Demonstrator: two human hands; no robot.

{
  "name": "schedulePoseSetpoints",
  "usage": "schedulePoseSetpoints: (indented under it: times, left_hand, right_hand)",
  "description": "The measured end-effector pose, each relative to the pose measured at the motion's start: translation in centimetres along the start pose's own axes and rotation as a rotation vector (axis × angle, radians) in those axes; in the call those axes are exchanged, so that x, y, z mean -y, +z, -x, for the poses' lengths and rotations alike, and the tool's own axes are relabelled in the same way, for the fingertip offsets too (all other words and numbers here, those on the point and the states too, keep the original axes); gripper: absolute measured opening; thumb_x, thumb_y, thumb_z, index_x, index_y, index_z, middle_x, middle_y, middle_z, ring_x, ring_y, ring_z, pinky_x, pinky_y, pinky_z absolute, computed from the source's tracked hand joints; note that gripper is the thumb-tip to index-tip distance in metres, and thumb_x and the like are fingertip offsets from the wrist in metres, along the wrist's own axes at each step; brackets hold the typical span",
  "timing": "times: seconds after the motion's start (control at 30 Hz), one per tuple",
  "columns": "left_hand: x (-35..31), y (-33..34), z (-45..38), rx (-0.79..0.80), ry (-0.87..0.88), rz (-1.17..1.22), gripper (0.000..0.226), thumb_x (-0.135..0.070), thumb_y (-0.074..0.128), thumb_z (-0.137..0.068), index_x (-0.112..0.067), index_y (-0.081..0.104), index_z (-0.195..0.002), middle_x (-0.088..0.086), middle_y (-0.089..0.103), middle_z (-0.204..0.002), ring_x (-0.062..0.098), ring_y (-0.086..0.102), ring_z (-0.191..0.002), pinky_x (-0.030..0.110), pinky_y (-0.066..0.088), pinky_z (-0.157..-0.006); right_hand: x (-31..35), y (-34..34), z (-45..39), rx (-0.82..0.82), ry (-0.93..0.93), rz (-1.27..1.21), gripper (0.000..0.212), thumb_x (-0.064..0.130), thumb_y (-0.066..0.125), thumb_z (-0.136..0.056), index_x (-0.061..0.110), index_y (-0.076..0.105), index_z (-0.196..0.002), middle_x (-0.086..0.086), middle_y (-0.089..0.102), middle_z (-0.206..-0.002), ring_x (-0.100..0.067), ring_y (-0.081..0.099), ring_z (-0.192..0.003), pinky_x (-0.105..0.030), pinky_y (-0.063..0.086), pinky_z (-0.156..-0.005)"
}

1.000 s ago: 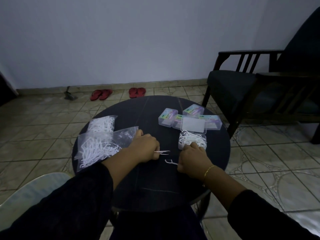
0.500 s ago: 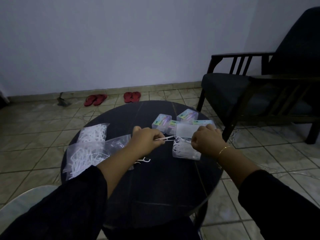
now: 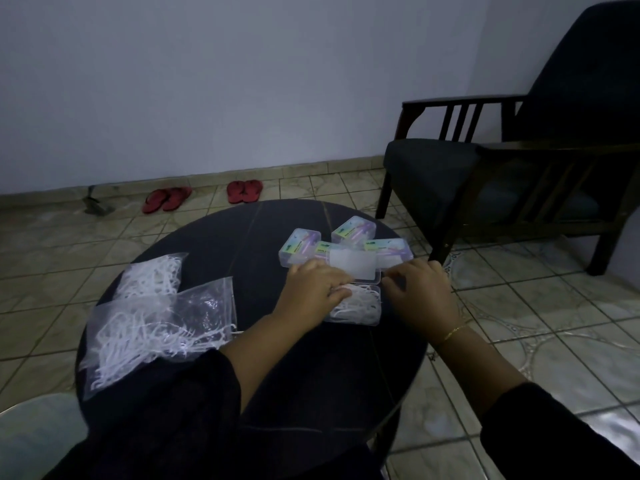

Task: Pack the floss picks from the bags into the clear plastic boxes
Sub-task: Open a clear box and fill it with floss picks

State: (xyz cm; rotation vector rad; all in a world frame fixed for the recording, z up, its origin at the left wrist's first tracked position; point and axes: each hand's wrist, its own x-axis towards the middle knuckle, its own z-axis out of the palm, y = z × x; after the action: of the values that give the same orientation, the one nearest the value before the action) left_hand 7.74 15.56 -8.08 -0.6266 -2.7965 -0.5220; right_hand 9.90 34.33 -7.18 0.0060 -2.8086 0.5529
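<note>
two bags (image 3: 157,327) of picks, four boxes (image 3: 353,303); both hands' (image 3: 313,289) fingers' grasp: cannot tell.

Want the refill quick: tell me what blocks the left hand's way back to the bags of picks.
Nothing visible does. The left hand rests on the picks in the open box; only bare table lies between it and the bags to its left.

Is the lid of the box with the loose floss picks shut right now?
No, the open box shows loose white picks, its lid swung back.
</note>
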Motion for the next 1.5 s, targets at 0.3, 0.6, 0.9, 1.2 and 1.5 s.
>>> schedulePoseSetpoints:
  times: [0.3,0.6,0.9,1.2,1.5]
  left_hand:
    - [0.1,1.1,3.1,-0.041,-0.244,0.125,0.053,-0.04,0.039,-0.1,-0.019,0.03,-0.149,-0.003,0.036,-0.151,0.017,0.032,-0.137,0.034,0.024,-0.105]
    - [-2.3,2.2,4.2,0.0,-0.475,0.368,0.054,-0.022,0.029,-0.102,-0.009,0.012,-0.152,0.006,0.034,-0.152,0.017,0.029,-0.139,0.033,0.016,-0.115]
    - [-3.4,2.7,4.8,-0.046,-0.424,0.347,0.052,-0.021,0.03,-0.102,-0.014,0.018,-0.152,0.002,0.025,-0.156,0.015,0.021,-0.142,0.033,0.017,-0.114]
    - [-1.4,2.7,3.6,0.129,-0.246,0.19,0.061,-0.039,0.033,-0.102,-0.021,0.006,-0.153,-0.006,0.004,-0.161,0.009,0.0,-0.147,0.039,0.012,-0.115]
    - [-1.5,3.2,4.2,-0.009,-0.329,0.302,0.082,-0.044,0.05,-0.094,-0.018,-0.001,-0.153,-0.001,0.026,-0.155,0.014,0.024,-0.141,0.039,0.015,-0.114]
  right_hand:
    - [0.4,3.5,1.9,0.023,0.12,-0.232,0.035,0.034,0.05,-0.095,0.025,0.056,-0.128,-0.003,0.054,-0.129,-0.023,0.046,-0.116,-0.033,0.034,-0.092]
    - [2.8,4.1,4.0,0.194,0.103,-0.223,0.048,0.047,0.029,-0.1,0.043,0.021,-0.147,0.0,0.013,-0.158,-0.023,0.02,-0.141,-0.048,0.02,-0.109]
    - [2.7,4.1,3.9,0.204,0.112,-0.257,0.043,0.042,0.034,-0.1,0.041,0.033,-0.143,-0.001,0.016,-0.157,-0.021,0.023,-0.139,-0.047,0.019,-0.109]
    - [1.9,4.2,3.0,0.137,0.165,-0.457,0.047,0.03,0.05,-0.097,0.03,0.04,-0.142,-0.005,0.044,-0.137,-0.019,0.047,-0.119,-0.049,0.037,-0.103]
    - [1.7,3.6,2.6,0.06,0.294,-0.837,0.063,0.02,0.056,-0.094,0.021,0.024,-0.148,0.0,0.056,-0.123,-0.007,0.055,-0.102,-0.025,0.045,-0.086]
